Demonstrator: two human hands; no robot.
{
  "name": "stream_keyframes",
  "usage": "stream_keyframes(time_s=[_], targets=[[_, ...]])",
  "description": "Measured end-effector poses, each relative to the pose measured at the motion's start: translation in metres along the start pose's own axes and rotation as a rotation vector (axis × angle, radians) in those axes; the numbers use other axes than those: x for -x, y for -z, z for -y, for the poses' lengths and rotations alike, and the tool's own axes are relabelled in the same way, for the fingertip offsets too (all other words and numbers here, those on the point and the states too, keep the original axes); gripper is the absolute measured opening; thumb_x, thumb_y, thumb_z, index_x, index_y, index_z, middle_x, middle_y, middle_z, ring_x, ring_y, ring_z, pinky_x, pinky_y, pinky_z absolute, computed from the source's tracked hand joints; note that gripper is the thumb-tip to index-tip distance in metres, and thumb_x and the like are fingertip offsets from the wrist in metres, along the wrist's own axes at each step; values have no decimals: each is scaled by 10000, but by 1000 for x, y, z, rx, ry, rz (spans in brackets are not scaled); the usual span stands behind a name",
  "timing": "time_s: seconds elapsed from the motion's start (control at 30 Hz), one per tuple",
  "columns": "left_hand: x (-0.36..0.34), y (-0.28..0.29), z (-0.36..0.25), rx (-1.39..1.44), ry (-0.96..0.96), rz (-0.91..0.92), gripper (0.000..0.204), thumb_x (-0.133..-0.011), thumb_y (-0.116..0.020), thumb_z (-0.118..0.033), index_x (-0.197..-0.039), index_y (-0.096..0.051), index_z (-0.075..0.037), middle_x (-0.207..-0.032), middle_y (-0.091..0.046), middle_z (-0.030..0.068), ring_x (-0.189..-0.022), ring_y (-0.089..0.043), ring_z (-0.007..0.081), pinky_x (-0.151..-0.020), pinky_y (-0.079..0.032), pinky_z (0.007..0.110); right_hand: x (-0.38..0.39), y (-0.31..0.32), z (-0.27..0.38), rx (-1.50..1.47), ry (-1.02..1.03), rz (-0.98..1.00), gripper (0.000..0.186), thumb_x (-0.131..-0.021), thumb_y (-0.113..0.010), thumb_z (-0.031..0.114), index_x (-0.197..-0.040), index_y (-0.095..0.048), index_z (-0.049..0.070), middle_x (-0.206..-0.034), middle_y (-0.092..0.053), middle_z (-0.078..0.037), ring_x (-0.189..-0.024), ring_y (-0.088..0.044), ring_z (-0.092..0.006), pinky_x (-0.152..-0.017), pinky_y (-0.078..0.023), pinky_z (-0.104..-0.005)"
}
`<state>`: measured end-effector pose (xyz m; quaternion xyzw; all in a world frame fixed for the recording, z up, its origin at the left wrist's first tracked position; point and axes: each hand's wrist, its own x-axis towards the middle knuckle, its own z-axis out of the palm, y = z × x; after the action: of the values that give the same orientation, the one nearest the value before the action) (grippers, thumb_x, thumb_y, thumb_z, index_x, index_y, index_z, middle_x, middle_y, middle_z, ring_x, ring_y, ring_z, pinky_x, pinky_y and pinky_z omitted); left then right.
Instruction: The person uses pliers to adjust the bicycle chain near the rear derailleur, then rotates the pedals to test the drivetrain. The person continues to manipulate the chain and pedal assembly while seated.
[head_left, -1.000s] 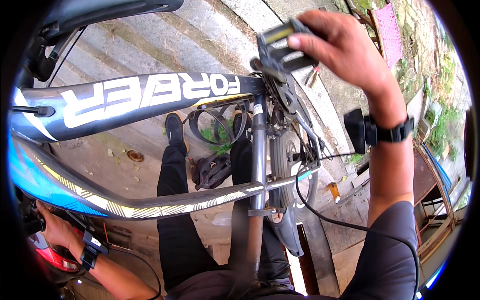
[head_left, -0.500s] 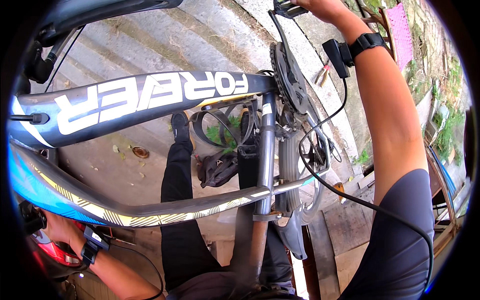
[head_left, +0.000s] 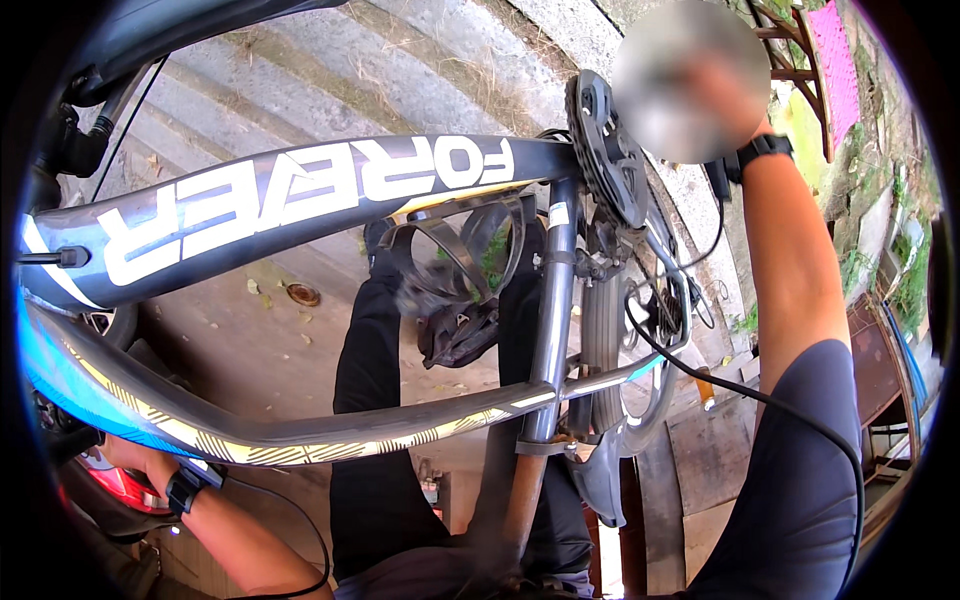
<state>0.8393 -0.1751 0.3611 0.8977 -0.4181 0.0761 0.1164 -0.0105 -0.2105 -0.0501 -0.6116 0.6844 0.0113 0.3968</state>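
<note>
"Where's the bike (head_left: pixel 300 203)?"
"In front of the legs (head_left: pixel 370 350)."
"Why's the left hand (head_left: pixel 140 455) up front?"
"Maybe for steadying. Fingers hidden; I can't tell their grip."
"And the right hand (head_left: pixel 718 95)?"
"Past the toothed wheel (head_left: pixel 610 150). Fingers too blurry to tell."

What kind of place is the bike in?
It looks like somewhere outdoors, maybe a yard, though I can't be sure. You can see rough, ridged concrete on the ground, green plants growing at the right, and flat boards lying about.
</note>
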Motion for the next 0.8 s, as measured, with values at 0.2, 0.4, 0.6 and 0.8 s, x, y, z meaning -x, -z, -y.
stream_keyframes(time_s=[0.2,0.4,0.6,0.8], targets=[[41,-22,-76,92,55,-150,408,-901,-819,-258,-1059,-728,107,-1010,-758,158,-834,-724,229,-745,-611,368,109,-7,-24,43,-208,147,373,-917,-706,333,-1162,-701,51,-977,-730,-230,-963,-708,-394,-840,-547,-445],[9,-7,-25,440,-82,35,383,-932,-797,-342,-973,-701,27,-910,-688,59,-806,-604,143,-782,-488,283,202,20,43,17,-393,309,281,-913,-727,292,-1041,-699,43,-928,-718,-207,-891,-692,-398,-806,-544,-450],[10,4,-13,499,-198,130,369,-976,-742,-336,-953,-650,20,-944,-670,71,-900,-594,174,-892,-476,330,249,85,158,-148,-498,402,216,-904,-731,197,-1063,-727,50,-933,-755,-147,-890,-744,-254,-808,-564,-363],[20,9,-18,489,-250,128,342,-1001,-702,-285,-1057,-630,45,-995,-680,88,-923,-619,184,-930,-482,338,221,125,228,-102,0,265,253,-859,-793,210,-967,-697,3,-813,-663,-166,-749,-666,-369,-685,-523,-423]])
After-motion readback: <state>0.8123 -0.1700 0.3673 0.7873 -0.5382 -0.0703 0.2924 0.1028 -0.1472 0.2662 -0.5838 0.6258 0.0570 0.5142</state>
